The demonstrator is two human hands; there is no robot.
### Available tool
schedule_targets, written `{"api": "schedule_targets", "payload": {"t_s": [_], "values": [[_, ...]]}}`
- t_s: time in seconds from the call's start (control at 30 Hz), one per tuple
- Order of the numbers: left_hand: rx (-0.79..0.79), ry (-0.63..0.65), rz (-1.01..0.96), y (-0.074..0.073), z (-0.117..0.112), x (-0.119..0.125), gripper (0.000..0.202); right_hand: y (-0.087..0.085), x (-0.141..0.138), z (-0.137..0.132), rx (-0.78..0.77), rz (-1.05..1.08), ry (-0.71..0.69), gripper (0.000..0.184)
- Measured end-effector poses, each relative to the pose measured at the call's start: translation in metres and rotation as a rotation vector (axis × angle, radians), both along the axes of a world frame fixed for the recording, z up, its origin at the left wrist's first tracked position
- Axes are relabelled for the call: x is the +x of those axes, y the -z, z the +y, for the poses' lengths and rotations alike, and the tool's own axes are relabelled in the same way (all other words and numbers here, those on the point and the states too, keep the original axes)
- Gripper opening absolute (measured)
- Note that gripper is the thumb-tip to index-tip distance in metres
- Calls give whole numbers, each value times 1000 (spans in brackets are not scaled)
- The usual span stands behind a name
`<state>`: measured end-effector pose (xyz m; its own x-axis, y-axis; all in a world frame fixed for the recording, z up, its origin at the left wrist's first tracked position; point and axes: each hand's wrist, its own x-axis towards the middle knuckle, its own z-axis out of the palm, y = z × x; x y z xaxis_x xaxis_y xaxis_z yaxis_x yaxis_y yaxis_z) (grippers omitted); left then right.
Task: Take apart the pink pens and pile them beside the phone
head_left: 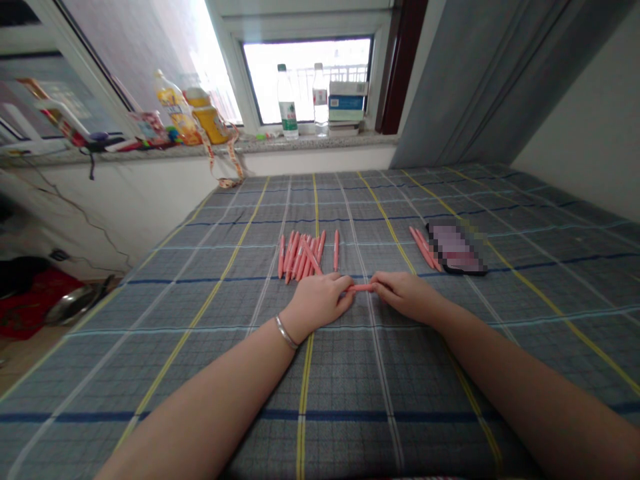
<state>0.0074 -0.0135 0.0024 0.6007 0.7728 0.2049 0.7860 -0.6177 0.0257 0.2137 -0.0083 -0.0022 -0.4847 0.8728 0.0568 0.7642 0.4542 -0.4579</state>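
Between my two hands a pink pen (362, 288) lies level, just above or on the plaid cloth. My left hand (323, 299), with a silver bangle at the wrist, is closed on the pen's left end. The fingertips of my right hand (406, 293) pinch its right end. Just beyond my left hand lies a pile of several similar pink pens (300, 257), one slanting across the others. A single pink pen (337, 250) lies apart, right of the pile. Farther right, a few more pink pens (424, 248) rest against a phone (456, 248) whose screen is blurred out.
A grey plaid cloth (210, 373) covers the surface under my arms. On the window sill (260, 143) stand water bottles (287, 103), a yellow bottle (207, 117) with a strap, and stacked boxes (346, 103). A grey curtain (470, 80) hangs at the right.
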Motion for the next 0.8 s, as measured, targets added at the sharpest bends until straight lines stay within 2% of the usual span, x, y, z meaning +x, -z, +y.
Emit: {"api": "schedule_targets", "payload": {"t_s": [0.17,0.33,0.57,0.8], "values": [[-8,0,-4,1,0,-1,32,-1,-1,-1,-2,-10,-7,31],[-12,-33,-30,4,1,-2,36,4,1,-1,-13,98,19,23],[-17,-38,-30,3,0,-1,35,6,1,-1,17,99,44,17],[-34,-43,-22,2,0,0,33,3,1,-1,-3,84,7,21]]}}
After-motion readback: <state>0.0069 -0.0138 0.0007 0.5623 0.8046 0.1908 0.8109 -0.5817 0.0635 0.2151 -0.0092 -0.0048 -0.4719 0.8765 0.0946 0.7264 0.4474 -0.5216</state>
